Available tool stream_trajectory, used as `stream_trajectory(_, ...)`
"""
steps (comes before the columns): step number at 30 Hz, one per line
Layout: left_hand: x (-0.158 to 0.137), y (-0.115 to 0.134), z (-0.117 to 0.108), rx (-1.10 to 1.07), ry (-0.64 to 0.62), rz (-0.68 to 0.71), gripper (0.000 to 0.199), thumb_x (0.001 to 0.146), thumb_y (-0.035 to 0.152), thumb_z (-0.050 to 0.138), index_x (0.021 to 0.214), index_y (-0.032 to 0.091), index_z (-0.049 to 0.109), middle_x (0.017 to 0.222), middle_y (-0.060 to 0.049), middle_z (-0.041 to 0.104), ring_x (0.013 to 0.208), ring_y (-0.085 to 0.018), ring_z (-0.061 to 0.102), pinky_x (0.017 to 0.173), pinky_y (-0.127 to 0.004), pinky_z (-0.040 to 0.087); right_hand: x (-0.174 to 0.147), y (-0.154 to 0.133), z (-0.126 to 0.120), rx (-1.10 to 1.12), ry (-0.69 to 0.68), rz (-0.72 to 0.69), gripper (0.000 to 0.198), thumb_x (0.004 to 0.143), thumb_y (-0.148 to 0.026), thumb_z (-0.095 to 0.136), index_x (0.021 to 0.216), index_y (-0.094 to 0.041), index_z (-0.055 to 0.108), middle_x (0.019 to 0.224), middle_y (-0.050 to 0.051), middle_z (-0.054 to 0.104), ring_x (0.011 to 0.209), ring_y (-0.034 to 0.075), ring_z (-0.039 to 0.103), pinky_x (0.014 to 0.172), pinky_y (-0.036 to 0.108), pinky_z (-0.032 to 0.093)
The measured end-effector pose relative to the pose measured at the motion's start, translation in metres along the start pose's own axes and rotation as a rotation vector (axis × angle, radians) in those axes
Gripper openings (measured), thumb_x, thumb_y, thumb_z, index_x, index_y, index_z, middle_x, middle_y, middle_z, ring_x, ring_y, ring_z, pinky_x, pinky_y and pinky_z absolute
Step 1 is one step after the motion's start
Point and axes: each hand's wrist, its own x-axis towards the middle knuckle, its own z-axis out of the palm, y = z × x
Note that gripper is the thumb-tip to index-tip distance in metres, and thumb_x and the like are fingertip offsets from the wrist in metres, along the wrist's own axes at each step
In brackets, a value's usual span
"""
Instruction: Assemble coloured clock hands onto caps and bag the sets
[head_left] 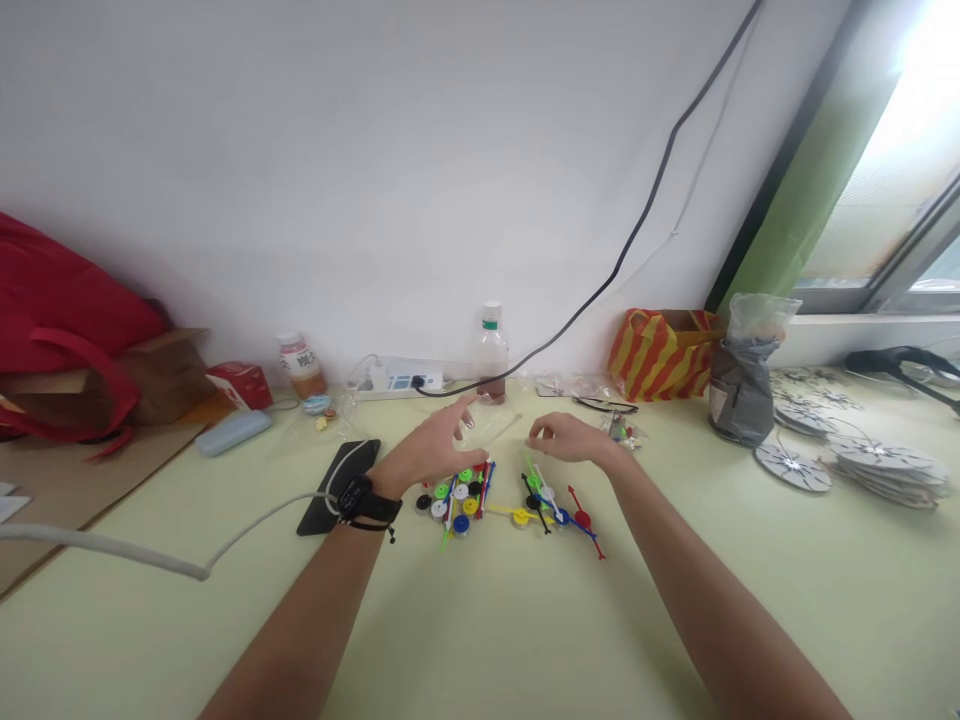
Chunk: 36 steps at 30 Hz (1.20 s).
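Note:
My left hand [429, 442], with a black watch on its wrist, is held with thumb and fingers apart above a pile of coloured plastic discs [461, 495] and arrow pointers [487, 488]. My right hand [564, 437] is curled, its fingertips bent down together by the upper end of a green arrow [534, 470]; whether they grip it is hidden. Below that hand lie spinners with arrows through round hubs: a yellow one [521, 517], a red one [583, 519] and a blue one [561, 517]. Clear plastic film [491, 425] lies between my hands.
A black phone [330, 500] with a cable lies left of my wrist. Bottles [491, 350] and a power strip [397, 380] stand along the wall. At right are a striped bag [660, 355], a grey bag [741, 390] and stacked discs [889, 465].

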Motion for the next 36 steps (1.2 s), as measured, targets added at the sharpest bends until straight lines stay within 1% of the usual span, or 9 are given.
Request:
stream_trajectory(4, 0.002, -0.006, -0.002, -0.078, -0.048, -0.015, 0.092, 0.075, 0.054, 0.077, 0.155, 0.027, 0.041, 0.113, -0.008, 0.066, 0.089, -0.024, 0.06, 0.079, -0.034, 0.05, 0.004, 0.005, 0.019, 0.015, -0.116, 0.01, 0.008, 0.066, -0.022, 0.078, 0.068, -0.019, 0.072, 0.074, 0.005, 0.072, 0.065, 0.018, 0.06, 0.061, 0.029, 0.044)
stream_trajectory(8, 0.002, -0.01, -0.003, -0.102, -0.088, -0.022, 0.092, 0.075, 0.055, 0.078, 0.154, 0.027, 0.043, 0.114, -0.009, 0.067, 0.09, -0.024, 0.061, 0.078, -0.033, 0.05, 0.001, 0.005, 0.016, 0.101, -0.221, 0.036, 0.004, 0.068, -0.018, 0.071, 0.066, -0.018, 0.068, 0.059, 0.002, 0.068, 0.054, 0.016, 0.058, 0.053, 0.027, 0.044)
stream_trajectory(11, 0.001, -0.012, -0.005, -0.121, -0.111, -0.042, 0.09, 0.075, 0.056, 0.078, 0.153, 0.027, 0.045, 0.115, -0.009, 0.066, 0.088, -0.022, 0.063, 0.077, -0.032, 0.051, -0.003, 0.006, 0.006, 0.181, -0.235, 0.044, 0.004, 0.071, -0.018, 0.068, 0.068, -0.018, 0.067, 0.059, 0.003, 0.068, 0.054, 0.017, 0.062, 0.054, 0.027, 0.049)
stream_trajectory(15, 0.001, -0.013, -0.008, -0.118, -0.14, -0.06, 0.09, 0.077, 0.057, 0.076, 0.155, 0.027, 0.042, 0.117, -0.009, 0.065, 0.088, -0.021, 0.063, 0.078, -0.032, 0.051, -0.008, 0.01, -0.009, 0.268, -0.215, 0.05, 0.005, 0.072, -0.02, 0.071, 0.075, -0.016, 0.068, 0.07, 0.007, 0.074, 0.063, 0.019, 0.069, 0.061, 0.03, 0.057)
stream_trajectory(19, 0.001, -0.014, -0.012, -0.099, -0.172, -0.051, 0.09, 0.078, 0.056, 0.076, 0.156, 0.028, 0.04, 0.12, -0.008, 0.065, 0.094, -0.023, 0.062, 0.081, -0.034, 0.05, -0.01, 0.013, -0.023, 0.366, -0.168, 0.064, 0.013, 0.073, -0.024, 0.079, 0.079, -0.015, 0.071, 0.073, 0.008, 0.075, 0.065, 0.018, 0.071, 0.064, 0.027, 0.059)
stream_trajectory(26, 0.0, -0.015, -0.014, -0.199, -0.247, -0.092, 0.087, 0.081, 0.056, 0.074, 0.157, 0.031, 0.037, 0.121, -0.008, 0.064, 0.092, -0.021, 0.062, 0.08, -0.033, 0.05, -0.017, 0.011, -0.052, 0.496, 0.16, -0.037, 0.032, 0.071, -0.043, 0.087, 0.086, -0.017, 0.077, 0.074, 0.006, 0.073, 0.061, 0.014, 0.062, 0.06, 0.028, 0.057)
stream_trajectory(29, -0.001, -0.013, -0.014, -0.274, -0.27, -0.102, 0.088, 0.081, 0.054, 0.075, 0.157, 0.029, 0.037, 0.122, -0.009, 0.064, 0.096, -0.022, 0.063, 0.082, -0.033, 0.051, -0.023, 0.001, -0.058, 0.662, 0.247, -0.143, 0.04, 0.068, -0.05, 0.089, 0.088, -0.018, 0.077, 0.078, 0.005, 0.072, 0.066, 0.014, 0.062, 0.067, 0.029, 0.057)
stream_trajectory(32, -0.001, -0.011, -0.015, -0.364, -0.3, -0.092, 0.087, 0.081, 0.05, 0.076, 0.156, 0.028, 0.038, 0.122, -0.01, 0.064, 0.1, -0.024, 0.064, 0.084, -0.035, 0.051, -0.029, -0.013, -0.059, 0.783, 0.261, -0.237, 0.041, 0.068, -0.049, 0.089, 0.092, -0.018, 0.077, 0.084, 0.006, 0.072, 0.074, 0.015, 0.064, 0.076, 0.032, 0.057)
stream_trajectory(36, 0.0, -0.006, -0.016, -0.479, -0.351, -0.078, 0.083, 0.083, 0.042, 0.075, 0.156, 0.028, 0.038, 0.121, -0.01, 0.064, 0.1, -0.025, 0.066, 0.084, -0.037, 0.052, -0.035, -0.026, -0.056, 0.712, 0.155, -0.297, 0.033, 0.074, -0.046, 0.085, 0.091, -0.018, 0.076, 0.082, 0.005, 0.07, 0.075, 0.016, 0.063, 0.077, 0.033, 0.056)
